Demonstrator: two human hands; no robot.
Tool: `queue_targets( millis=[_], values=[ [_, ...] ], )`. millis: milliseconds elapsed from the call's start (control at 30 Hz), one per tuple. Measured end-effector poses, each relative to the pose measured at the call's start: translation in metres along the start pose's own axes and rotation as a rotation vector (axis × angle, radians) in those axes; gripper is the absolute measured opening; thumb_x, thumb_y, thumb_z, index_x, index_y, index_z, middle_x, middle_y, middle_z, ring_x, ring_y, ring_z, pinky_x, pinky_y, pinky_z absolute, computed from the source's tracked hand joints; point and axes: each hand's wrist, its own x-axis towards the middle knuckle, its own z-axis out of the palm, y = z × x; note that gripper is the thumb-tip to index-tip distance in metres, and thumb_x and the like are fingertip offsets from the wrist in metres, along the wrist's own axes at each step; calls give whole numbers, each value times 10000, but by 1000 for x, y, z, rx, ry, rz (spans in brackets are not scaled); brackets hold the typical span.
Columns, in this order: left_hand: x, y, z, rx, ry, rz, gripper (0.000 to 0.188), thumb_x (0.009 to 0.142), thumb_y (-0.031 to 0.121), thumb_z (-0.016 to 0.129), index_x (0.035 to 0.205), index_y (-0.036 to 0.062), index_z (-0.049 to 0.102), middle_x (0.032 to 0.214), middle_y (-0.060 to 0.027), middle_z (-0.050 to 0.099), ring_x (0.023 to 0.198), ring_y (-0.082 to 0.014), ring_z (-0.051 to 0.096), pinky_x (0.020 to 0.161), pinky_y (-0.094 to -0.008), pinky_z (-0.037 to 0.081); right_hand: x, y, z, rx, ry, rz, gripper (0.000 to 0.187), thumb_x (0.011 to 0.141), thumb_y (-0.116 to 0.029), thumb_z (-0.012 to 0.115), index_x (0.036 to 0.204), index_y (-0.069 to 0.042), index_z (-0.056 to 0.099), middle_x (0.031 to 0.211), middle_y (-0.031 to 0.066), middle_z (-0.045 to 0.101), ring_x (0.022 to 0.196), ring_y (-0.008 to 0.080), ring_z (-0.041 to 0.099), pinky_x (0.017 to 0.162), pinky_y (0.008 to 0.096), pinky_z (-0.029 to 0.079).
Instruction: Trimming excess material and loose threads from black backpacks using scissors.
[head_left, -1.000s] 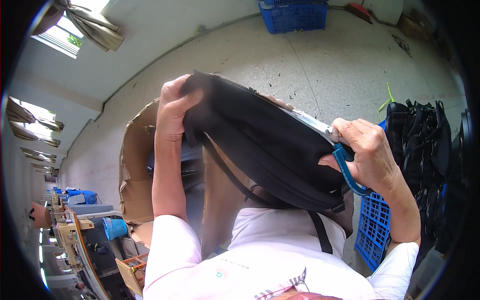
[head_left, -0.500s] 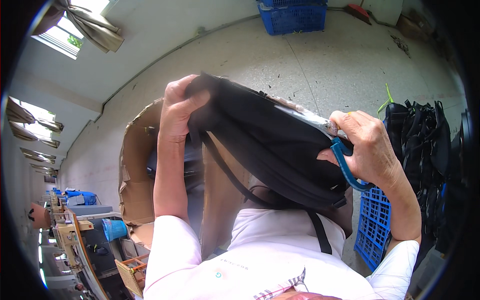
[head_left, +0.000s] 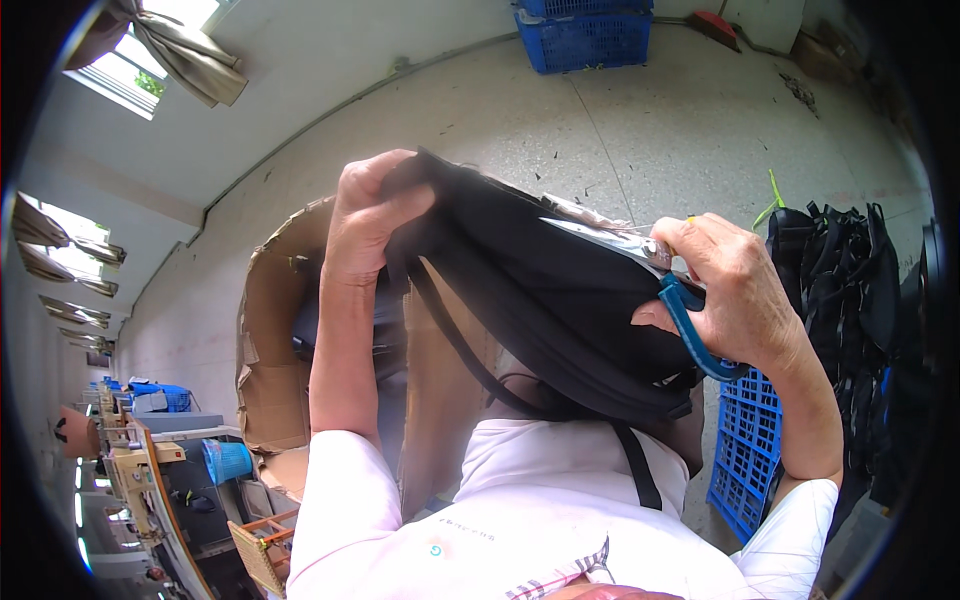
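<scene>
A black fabric bag (head_left: 560, 300) with thin black straps hangs between my two raised hands in front of me. My left hand (head_left: 375, 205) grips the bag's upper left edge, fingers closed over the cloth. Scissors with blue handles (head_left: 690, 320) are in my right hand (head_left: 735, 285); their metal blades lie along the bag's top edge. My white short-sleeved shirt fills the bottom of the view.
An open cardboard box (head_left: 275, 350) stands behind the bag on the speckled floor. A blue plastic crate (head_left: 745, 450) sits at lower right, another blue crate (head_left: 590, 35) far off at the top. Several black bags (head_left: 850, 300) hang in a bunch at right. Workbenches line the left edge.
Both hands and the bag have shifted slightly right and down. The left hand's grip on the fabric edge has tightened; the scissors stay along the top edge.
</scene>
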Motion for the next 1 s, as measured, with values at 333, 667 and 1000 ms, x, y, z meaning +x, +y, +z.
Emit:
queue_targets(
  millis=[333, 667, 1000],
  values=[
    [-3, 1, 7, -43, 5, -9, 290, 664, 16, 723, 938, 76, 646, 900, -96, 630, 824, -165, 593, 768, -272, 464, 4, -5, -10, 8, -57, 38, 493, 642, -456, 720, 855, -41, 560, 658, 107, 555, 621, 238, 543, 573, 341, 446],
    [-1, -7, 9, -39, -52, 73, 380, 664, 6, 719, 1010, 142, 641, 917, -112, 630, 844, -181, 591, 769, -288, 468, 5, -7, -13, 33, -105, 58, 546, 628, -490, 726, 911, -46, 582, 728, 108, 581, 711, 239, 546, 635, 354, 458],
    [-3, -12, 7, -16, -47, 106, 367, 674, -14, 703, 999, 146, 640, 932, -119, 627, 858, -204, 594, 783, -303, 474, -2, 0, -2, 46, -68, 25, 515, 625, -451, 736, 885, -36, 579, 657, 95, 544, 602, 214, 520, 547, 326, 433]
  ],
)
